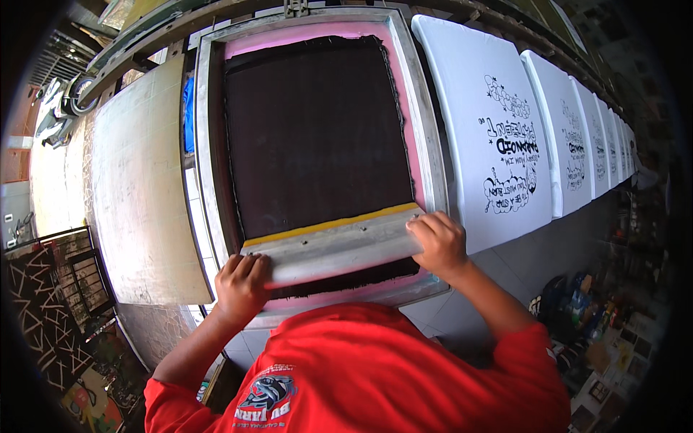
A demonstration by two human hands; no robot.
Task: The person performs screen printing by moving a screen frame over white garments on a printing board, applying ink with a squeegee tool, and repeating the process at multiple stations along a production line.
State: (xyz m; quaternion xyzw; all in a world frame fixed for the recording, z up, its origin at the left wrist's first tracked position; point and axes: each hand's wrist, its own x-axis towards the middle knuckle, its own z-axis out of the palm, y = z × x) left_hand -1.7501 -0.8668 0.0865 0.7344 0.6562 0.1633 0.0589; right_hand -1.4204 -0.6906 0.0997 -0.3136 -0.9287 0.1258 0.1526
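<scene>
Both my hands grip a wide squeegee [332, 249] with a grey metal holder and a yellow blade edge. My left hand [244, 281] is closed around its left end, and my right hand [438, 242] around its right end. The squeegee lies across the near part of a screen printing frame [426, 123] with grey metal sides. Dark ink [310, 130] covers most of the pink mesh [307, 35], with a ragged edge along the right side. A strip of dark ink also shows below the squeegee. What lies under the frame is hidden.
To the right, a row of white fabric-covered boards [469, 65] with black printing runs into the distance. A bare pale board [144, 180] stands to the left. A metal hinge clamp [296, 7] holds the frame's far edge. A motorcycle [61, 108] is parked at far left.
</scene>
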